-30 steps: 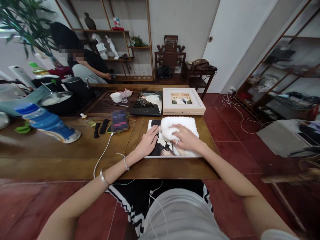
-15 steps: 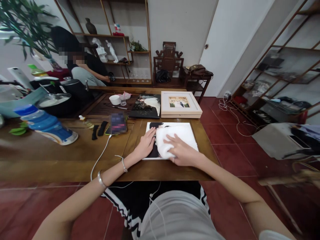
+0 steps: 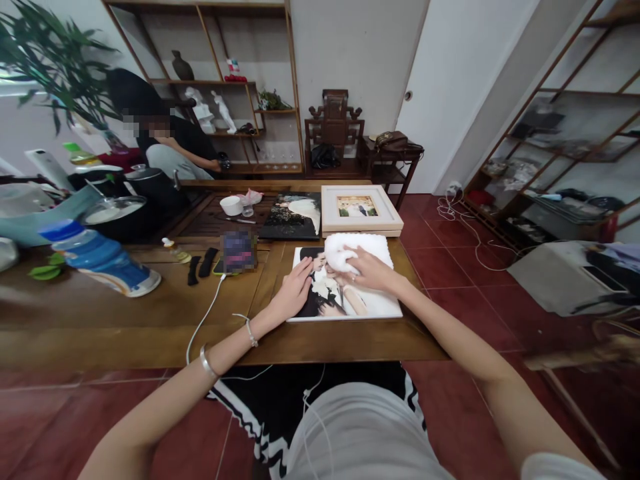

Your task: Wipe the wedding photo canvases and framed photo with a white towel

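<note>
A photo panel [image 3: 325,293] with a white edge lies flat on the wooden table, showing dark and white clothing and a bouquet. My left hand [image 3: 293,291] rests on its left side, fingers stretched out and flat. Over the panel's upper part, my right hand [image 3: 371,272] grips a bunched white towel [image 3: 337,252] and presses it down. The towel covers the top of the picture and reaches past the panel's far edge, close to a light wooden picture frame [image 3: 357,223].
A dark photo panel [image 3: 290,217] lies left of the frame. A phone [image 3: 237,252] with a white cable, black strips [image 3: 201,265], a small dropper bottle [image 3: 176,252] and a blue bottle [image 3: 103,259] stand or lie leftward. A person [image 3: 165,127] sits beyond the table.
My right hand has moved the towel away from me, up the panel, uncovering the bouquet and lower picture. My left hand stays on the panel's left side.
</note>
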`<state>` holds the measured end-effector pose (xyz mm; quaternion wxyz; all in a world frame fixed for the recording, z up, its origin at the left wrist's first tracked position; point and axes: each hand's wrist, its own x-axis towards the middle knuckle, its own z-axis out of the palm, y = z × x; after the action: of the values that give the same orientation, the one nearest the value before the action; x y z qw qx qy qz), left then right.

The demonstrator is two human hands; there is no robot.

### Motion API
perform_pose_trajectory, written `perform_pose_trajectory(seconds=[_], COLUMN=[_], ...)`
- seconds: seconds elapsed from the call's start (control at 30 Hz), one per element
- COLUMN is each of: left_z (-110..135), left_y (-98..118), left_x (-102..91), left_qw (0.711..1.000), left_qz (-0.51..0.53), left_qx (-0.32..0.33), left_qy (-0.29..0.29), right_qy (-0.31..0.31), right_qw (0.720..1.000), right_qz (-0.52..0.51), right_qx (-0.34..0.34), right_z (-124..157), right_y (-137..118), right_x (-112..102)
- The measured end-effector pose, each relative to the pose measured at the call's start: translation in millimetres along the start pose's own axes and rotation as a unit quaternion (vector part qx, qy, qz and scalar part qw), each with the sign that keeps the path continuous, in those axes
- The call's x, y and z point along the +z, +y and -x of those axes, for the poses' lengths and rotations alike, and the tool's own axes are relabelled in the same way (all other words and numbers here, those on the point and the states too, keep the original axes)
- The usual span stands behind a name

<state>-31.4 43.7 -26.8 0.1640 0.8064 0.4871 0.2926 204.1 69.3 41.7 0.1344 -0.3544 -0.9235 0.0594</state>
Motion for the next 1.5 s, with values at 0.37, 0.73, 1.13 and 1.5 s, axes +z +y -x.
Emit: perform_pose_trajectory(seconds=[0.37,0.73,1.13,1.5], left_z=[1,1,1,2], left_y=[0,1,0,1], left_x=[0.8,-0.3,1.8,0.8], left_qw=[1.000,1.000,1.000,0.999], left_qz=[0.005,-0.001,0.022,0.033], left_qx=[0.001,-0.001,0.000,-0.004], left_qy=[0.002,-0.002,0.021,0.019], right_qy=[-0.029,-0.035,-0.003,-0.100], right_qw=[0.997,0.997,0.999,0.991], right_qz=[0.057,0.013,0.053,-0.048], right_qx=[-0.052,-0.063,-0.004,-0.072], right_z=[26,36,8,70], right_y=[-45,-34,-32,-93], right_x=[15,-1,14,-8])
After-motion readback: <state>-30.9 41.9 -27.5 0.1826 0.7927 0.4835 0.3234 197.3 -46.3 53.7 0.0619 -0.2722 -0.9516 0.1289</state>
